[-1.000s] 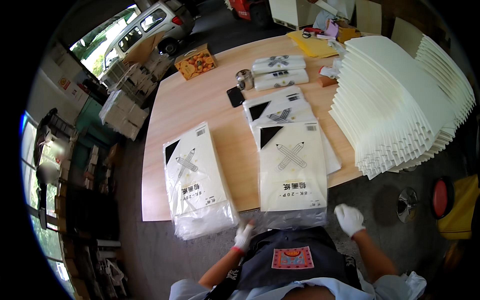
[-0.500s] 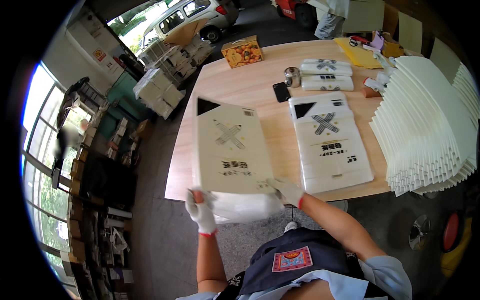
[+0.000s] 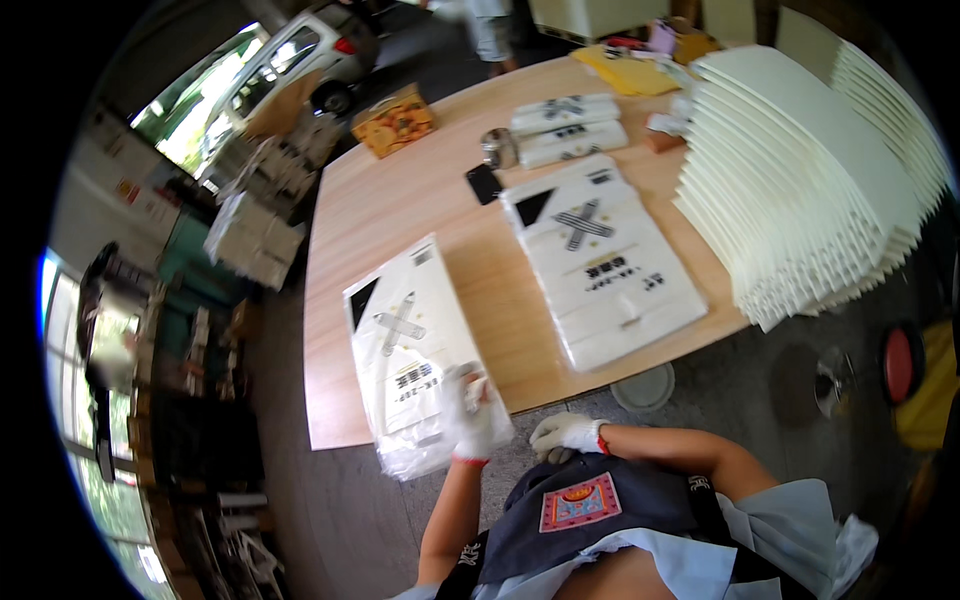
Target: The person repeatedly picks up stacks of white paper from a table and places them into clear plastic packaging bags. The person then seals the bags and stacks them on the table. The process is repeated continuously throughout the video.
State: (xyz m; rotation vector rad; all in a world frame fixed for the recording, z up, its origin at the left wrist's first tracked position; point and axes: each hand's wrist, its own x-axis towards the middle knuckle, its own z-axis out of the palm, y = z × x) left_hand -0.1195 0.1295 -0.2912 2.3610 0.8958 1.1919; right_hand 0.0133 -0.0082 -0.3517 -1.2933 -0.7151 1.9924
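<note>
A flat white pack in a clear plastic sleeve (image 3: 395,300), printed with crossed pencils and a black corner, lies on the left of the table. Its loose plastic end hangs over the near edge. My left hand (image 3: 468,425), in a white glove with a red cuff, is over that near end beside the print; its fingers are smeared by motion. Close to my apron (image 3: 520,505), my gloved right hand (image 3: 568,434) is closed with curled fingers, and whatever they hold, if anything, is hidden. To the right lies a stack of similar sleeved packs (image 3: 610,265).
Behind the stack are rolled or folded printed sleeves (image 3: 570,143), a metal canister (image 3: 498,148) and a black phone (image 3: 484,184). Fanned white sheets (image 3: 800,190) pile up at right. A fruit-printed box (image 3: 393,120) stands at the far left; a person (image 3: 490,30) is beyond the table.
The pack has come down from my two hands to lie on the table. My right hand has let go of it and drawn back to my apron. My left hand has moved rightward across its near end.
</note>
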